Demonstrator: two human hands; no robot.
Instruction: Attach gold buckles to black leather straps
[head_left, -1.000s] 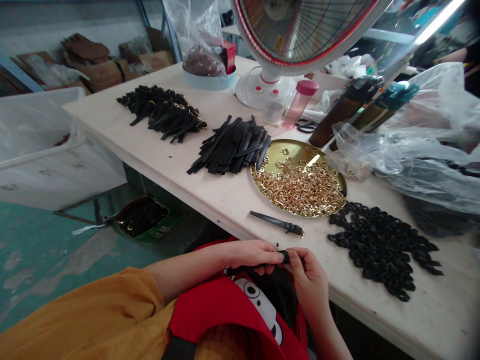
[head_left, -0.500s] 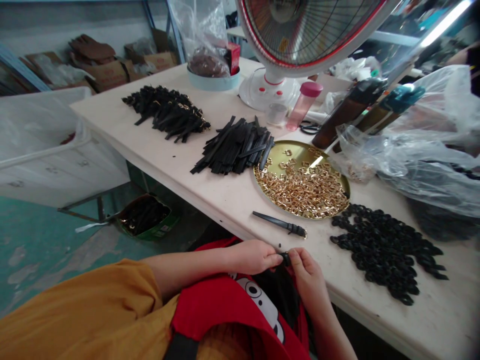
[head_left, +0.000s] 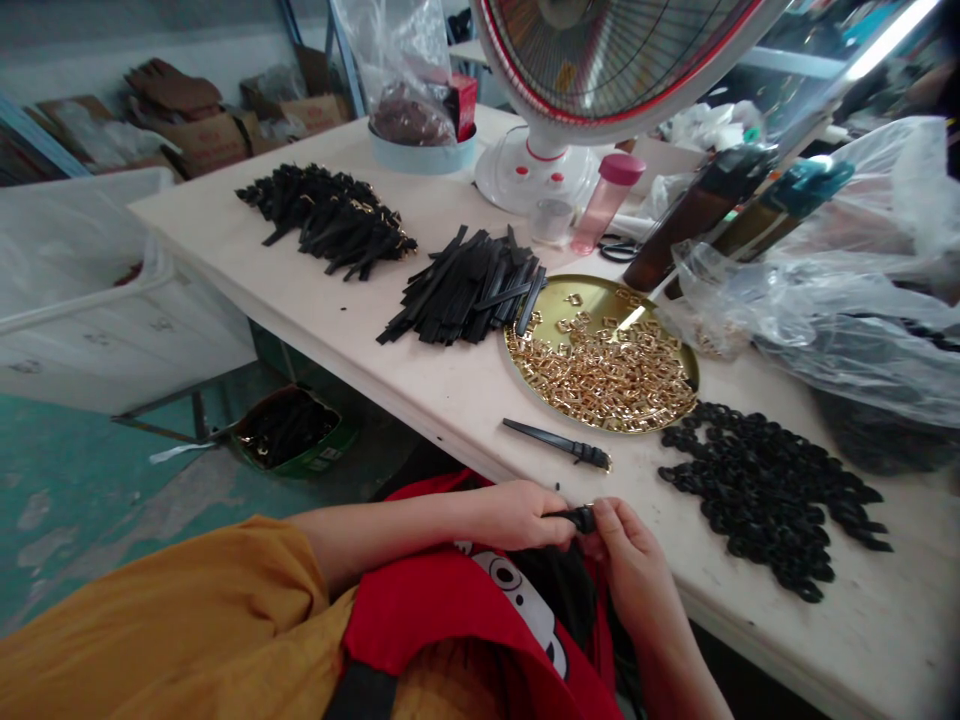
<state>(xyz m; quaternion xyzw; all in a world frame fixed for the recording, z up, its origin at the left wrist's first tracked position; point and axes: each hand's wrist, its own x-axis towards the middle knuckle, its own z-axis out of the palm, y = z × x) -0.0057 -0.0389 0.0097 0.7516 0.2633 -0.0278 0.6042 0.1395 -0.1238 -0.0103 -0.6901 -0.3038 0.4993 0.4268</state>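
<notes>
My left hand [head_left: 519,515] and my right hand [head_left: 634,560] meet at the table's front edge, both pinched on a small black strap [head_left: 576,518] with a gold glint at its end. Just beyond them a finished black strap with a buckle [head_left: 559,443] lies on the table. A round gold tray [head_left: 592,295] holds several gold buckles [head_left: 607,375]. Right of it lies a heap of black loops [head_left: 772,495]. Two piles of black straps [head_left: 469,290] [head_left: 330,220] lie further left.
A fan [head_left: 600,60] stands at the back with a pink bottle [head_left: 604,200] beside it. Clear plastic bags [head_left: 840,290] cover the right side. A white bin [head_left: 82,280] stands left of the table and a green box [head_left: 289,430] sits on the floor.
My hands have shifted slightly right and drawn the strap out a little between them; a gold piece now shows at its end. The camera moved slightly.
</notes>
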